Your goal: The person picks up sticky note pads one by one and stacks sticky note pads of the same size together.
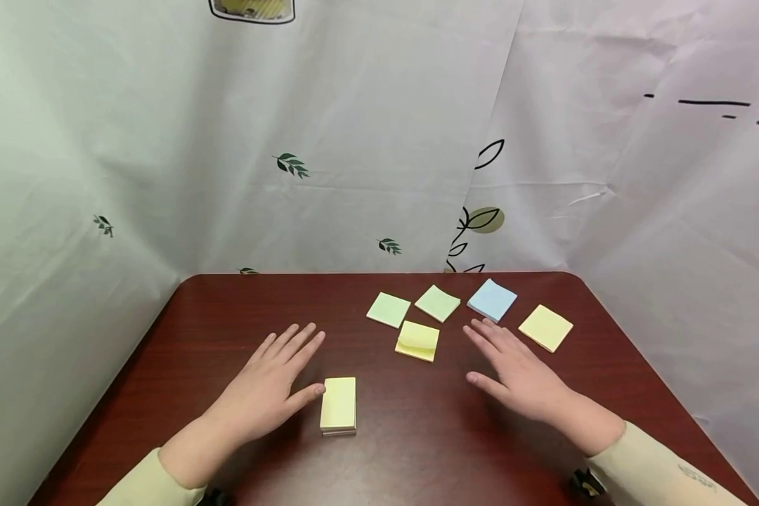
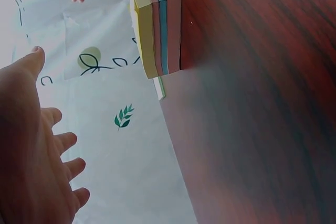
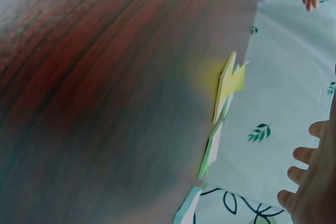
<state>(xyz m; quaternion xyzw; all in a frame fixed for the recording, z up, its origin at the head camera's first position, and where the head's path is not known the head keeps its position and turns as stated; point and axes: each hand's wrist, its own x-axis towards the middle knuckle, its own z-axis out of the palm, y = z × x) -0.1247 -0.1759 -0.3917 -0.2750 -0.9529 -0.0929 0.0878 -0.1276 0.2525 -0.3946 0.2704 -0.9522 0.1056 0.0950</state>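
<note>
My left grip (image 1: 266,385) is spread, thumb near the notepad stack (image 1: 339,404); my right grip (image 1: 521,371) is spread near the blue pad (image 1: 492,300), toward the far right corner of the table (image 1: 411,436).

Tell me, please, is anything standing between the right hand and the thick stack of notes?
Nothing visible does: in the head view, only bare table lies between the right hand and the thick stack. The curled yellow pad sits farther back, off the direct line.

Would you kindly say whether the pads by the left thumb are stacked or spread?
Stacked: the pads lie in yellow, pink, blue and pink layers.
</note>
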